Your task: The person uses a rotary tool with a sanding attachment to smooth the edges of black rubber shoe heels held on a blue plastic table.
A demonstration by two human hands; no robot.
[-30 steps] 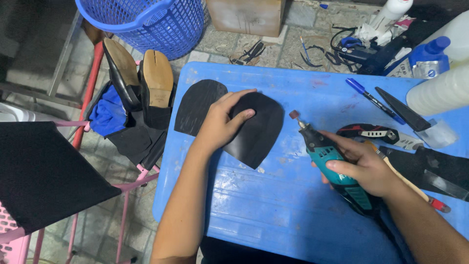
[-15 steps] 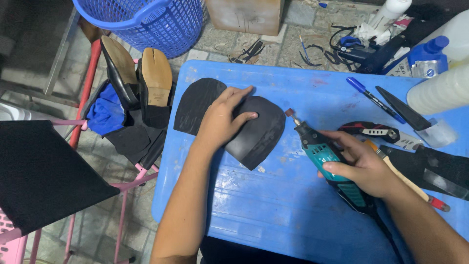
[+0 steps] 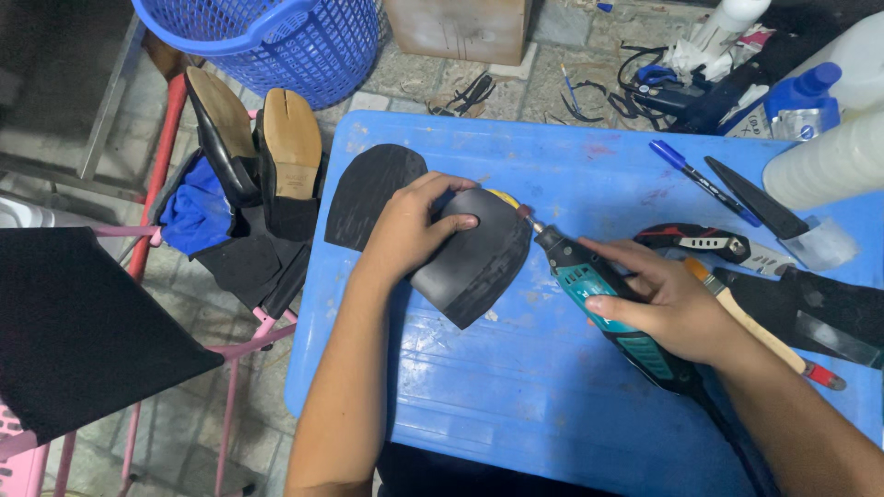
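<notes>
Left hand: the left hand (image 3: 414, 230) lies spread and pressing down on the rubber sole piece (image 3: 474, 262), fingers curled over its top edge, seemingly to keep it from sliding.
Right hand: the right hand (image 3: 668, 308) is closed round the teal rotary tool (image 3: 603, 299), held low and slanted so its tip meets the sole piece's upper right edge.
Sole piece: flat on the blue table (image 3: 516, 387), overlapping a second dark sole (image 3: 368, 193) on its left.
Right of the sole piece: a brush (image 3: 755, 322), a utility knife (image 3: 709, 244) and a blue pen (image 3: 700, 179).
Left of it: a pair of shoes (image 3: 258, 152), soles up, on a pink stand.
Above it: a blue basket (image 3: 276, 41).
</notes>
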